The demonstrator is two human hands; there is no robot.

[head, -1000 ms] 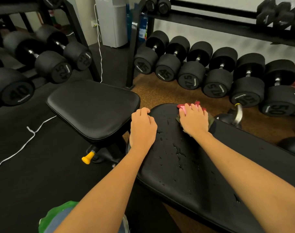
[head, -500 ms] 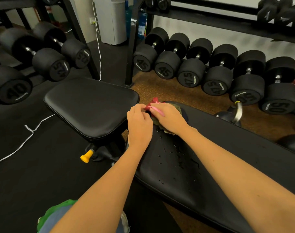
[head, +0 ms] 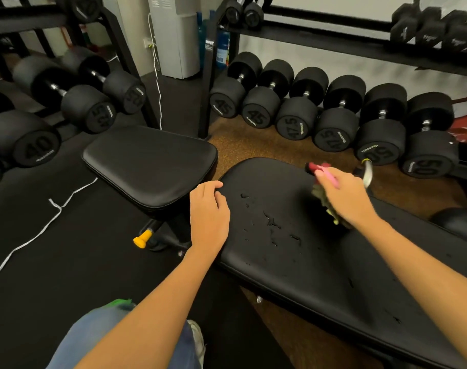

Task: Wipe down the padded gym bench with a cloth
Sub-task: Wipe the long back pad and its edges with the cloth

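Observation:
The padded gym bench's long black back pad (head: 293, 265) runs from centre to lower right, its vinyl cracked and flaked in spots. The separate black seat pad (head: 150, 166) lies to its left. My right hand (head: 344, 198) grips a bunched cloth (head: 323, 198) of red, pink and olive colours at the pad's far right edge, partly blurred. My left hand (head: 208, 211) rests on the pad's left end with loosely curled fingers, holding nothing.
A row of large black dumbbells (head: 333, 118) lines the floor rack behind the bench, with more dumbbells (head: 67, 102) on a rack at left. A yellow adjustment knob (head: 142, 238) sticks out under the seat. A white cord (head: 41, 230) crosses the black floor. My knee (head: 126, 339) is at the bottom.
My right hand swept the cloth from the pad's left end, next to my left hand, across to its far right edge. My left hand stayed on the left end.

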